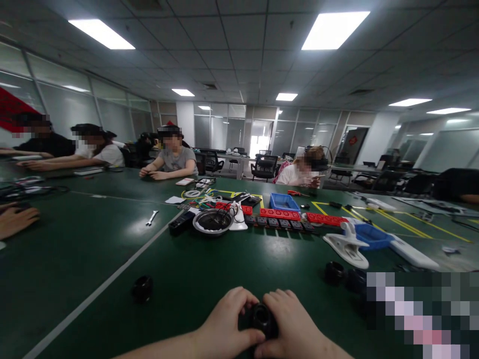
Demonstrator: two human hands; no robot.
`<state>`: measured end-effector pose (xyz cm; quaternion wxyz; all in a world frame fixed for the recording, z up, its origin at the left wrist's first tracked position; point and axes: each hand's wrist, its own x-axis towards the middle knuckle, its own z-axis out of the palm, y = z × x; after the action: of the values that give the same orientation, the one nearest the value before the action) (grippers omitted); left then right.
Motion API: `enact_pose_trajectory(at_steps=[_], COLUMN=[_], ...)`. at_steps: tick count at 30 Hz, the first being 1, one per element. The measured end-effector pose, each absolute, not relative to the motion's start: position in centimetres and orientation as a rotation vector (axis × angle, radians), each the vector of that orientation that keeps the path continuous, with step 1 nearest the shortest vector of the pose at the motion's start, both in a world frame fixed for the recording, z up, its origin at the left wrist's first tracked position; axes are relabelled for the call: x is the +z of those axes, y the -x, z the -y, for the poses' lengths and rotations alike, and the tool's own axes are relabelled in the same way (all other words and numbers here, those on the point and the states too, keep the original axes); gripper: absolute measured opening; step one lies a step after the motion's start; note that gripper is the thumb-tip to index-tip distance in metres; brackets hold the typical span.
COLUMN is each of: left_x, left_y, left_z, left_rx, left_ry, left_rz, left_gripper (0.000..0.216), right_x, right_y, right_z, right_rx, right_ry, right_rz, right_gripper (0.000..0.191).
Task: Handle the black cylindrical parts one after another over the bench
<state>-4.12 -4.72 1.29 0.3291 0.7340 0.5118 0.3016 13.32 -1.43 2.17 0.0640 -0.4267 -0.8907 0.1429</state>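
Both my hands meet at the near edge of the green table around a small black cylindrical part. My left hand curls its fingers round the part's left side. My right hand wraps round its right side. A similar black part lies on the table to the left of my hands. Two more black parts sit to the right.
Mid-table lie red and black power strips, a round metal dish, blue trays, a white clip and a small wrench. Several people sit along the far and left sides; another person's hand rests at the left.
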Motion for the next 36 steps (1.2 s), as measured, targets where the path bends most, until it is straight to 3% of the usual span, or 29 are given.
enact_pose_trajectory(at_steps=[3, 8, 13, 19, 23, 28, 36], left_x=[1.4, 1.1, 0.9, 1.0, 1.3, 2.0, 1.4], left_y=[4.5, 5.0, 4.6, 4.2, 4.6, 4.8, 3.9], left_z=[4.7, 4.3, 4.2, 4.2, 4.0, 4.0, 4.4], left_rx=[0.764, 0.787, 0.782, 0.765, 0.72, 0.712, 0.754], left_ry=[-2.007, -2.052, -2.072, -2.109, -2.246, -2.241, -2.02], left_rz=[-1.217, -1.123, -1.215, -1.379, -1.202, -1.098, -1.412], left_gripper=[0.043, 0.045, 0.044, 0.041, 0.042, 0.038, 0.042], right_x=[3.2, 3.5, 2.0, 1.7, 3.1, 3.5, 1.1], right_y=[-14.0, -14.9, -14.1, -12.9, -14.1, -15.3, -13.5], right_z=[1.2, 0.2, 0.1, 0.9, 0.5, -0.2, 0.7], right_rx=[0.708, 1.015, 0.8, 0.478, 0.778, 0.994, 0.455], right_ry=[1.174, 1.182, 1.354, 1.426, 1.198, 1.141, 1.349], right_rz=[2.686, 2.611, 2.606, 2.634, 2.637, 2.632, 2.599], right_gripper=[0.061, 0.033, 0.045, 0.043, 0.049, 0.023, 0.044])
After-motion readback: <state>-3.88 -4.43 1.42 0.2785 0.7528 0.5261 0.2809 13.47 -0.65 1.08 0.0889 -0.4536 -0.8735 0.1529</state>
